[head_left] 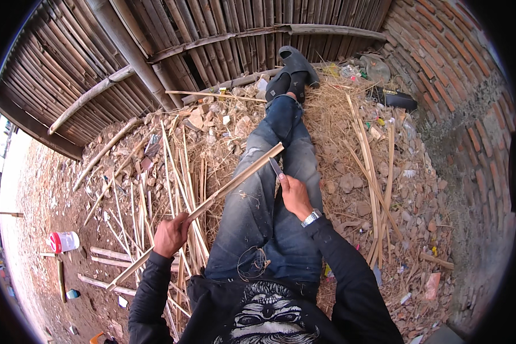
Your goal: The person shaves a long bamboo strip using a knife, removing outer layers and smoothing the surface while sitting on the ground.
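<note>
My left hand (171, 235) is closed around a long split bamboo strip (235, 182), which slants from beside my left forearm up across my thighs. In my right hand (294, 196) is a knife, gripped by its handle, which the fingers hide. The knife's blade (276, 167) points up and left, close to the strip's far end; whether it touches the bamboo I cannot tell. Curly thin shavings (255, 262) lie on my lap, over the blue jeans (252, 212). My legs stretch out ahead, ankles crossed.
Loose bamboo strips (180, 166) lie to my left, with more strips (368, 166) on my right. Stones, straw and litter cover the ground. A bamboo wall (223, 28) stands ahead, a brick wall (464, 69) at right. A white and red bucket (64, 242) lies at far left.
</note>
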`<action>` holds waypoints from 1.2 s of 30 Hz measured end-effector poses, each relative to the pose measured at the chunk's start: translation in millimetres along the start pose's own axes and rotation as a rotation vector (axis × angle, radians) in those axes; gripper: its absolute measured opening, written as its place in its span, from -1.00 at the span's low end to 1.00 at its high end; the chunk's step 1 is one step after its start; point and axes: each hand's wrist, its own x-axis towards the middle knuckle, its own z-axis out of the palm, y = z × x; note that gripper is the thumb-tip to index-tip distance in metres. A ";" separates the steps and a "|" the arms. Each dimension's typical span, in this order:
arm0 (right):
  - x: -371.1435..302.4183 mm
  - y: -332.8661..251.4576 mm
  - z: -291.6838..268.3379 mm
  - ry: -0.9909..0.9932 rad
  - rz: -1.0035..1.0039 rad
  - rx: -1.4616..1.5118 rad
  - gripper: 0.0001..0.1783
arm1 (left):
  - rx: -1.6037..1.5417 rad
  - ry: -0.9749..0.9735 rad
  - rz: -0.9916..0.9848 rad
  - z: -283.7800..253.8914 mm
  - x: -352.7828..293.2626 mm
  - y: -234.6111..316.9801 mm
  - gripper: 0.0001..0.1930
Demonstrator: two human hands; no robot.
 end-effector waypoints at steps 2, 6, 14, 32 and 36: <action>0.0 -0.9 -0.9 -0.032 -0.012 -0.014 -0.51 | -0.003 -0.005 -0.009 1.7 -0.3 0.4 -0.79; -1.8 -10.2 -1.2 -0.061 -0.003 0.030 -0.51 | -0.034 0.010 -0.015 12.1 5.0 6.6 -0.79; -5.8 -4.9 4.8 -0.167 -0.098 -0.018 -0.50 | -0.081 0.009 0.039 32.9 38.2 33.1 -0.77; -4.8 -3.2 6.3 0.067 0.038 0.069 -0.44 | 0.041 0.004 -0.004 -1.7 7.2 13.3 -0.80; -8.1 -4.1 12.5 0.053 -0.029 0.018 -0.45 | 0.024 0.005 -0.028 2.4 1.6 9.5 -0.80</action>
